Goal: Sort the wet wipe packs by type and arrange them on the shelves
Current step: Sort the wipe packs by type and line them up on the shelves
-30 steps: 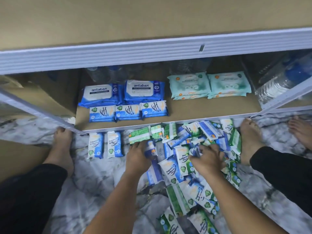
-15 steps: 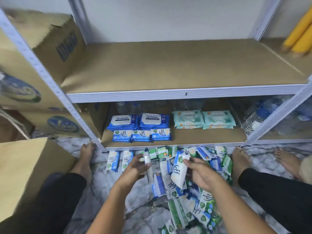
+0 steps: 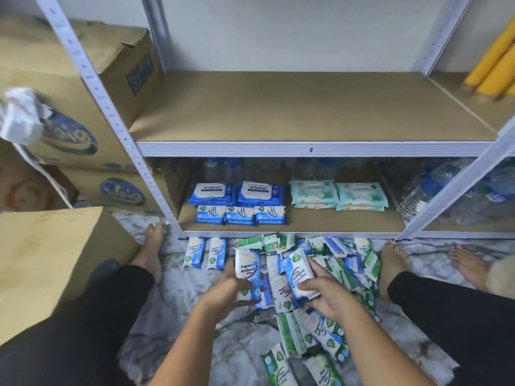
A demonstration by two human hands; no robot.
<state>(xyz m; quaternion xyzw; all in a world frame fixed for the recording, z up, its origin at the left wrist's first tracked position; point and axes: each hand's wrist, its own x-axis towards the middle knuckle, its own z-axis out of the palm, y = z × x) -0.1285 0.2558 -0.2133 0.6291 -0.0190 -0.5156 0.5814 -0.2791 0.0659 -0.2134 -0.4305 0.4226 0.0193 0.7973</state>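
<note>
On the marbled floor (image 3: 178,296) before the shelving, the left hand (image 3: 228,291) grips one blue-and-white wipe pack (image 3: 246,267) and the right hand (image 3: 326,296) grips a second pack (image 3: 299,270), both above the mixed heap of packs (image 3: 348,263). The lower shelf (image 3: 334,222) carries Antabax packs (image 3: 237,192), small blue packs (image 3: 241,215) and mint-green packs (image 3: 338,195). Water bottles (image 3: 434,190) stand to the right, cardboard boxes (image 3: 83,87) to the left.

The blue-and-white wipe packs (image 3: 247,270) carry a green shield mark; other packs (image 3: 289,334) are green and white, two stacks (image 3: 313,192) mint. The floor (image 3: 242,344) is grey-veined white marble, the shelf boards (image 3: 306,107) tan.
</note>
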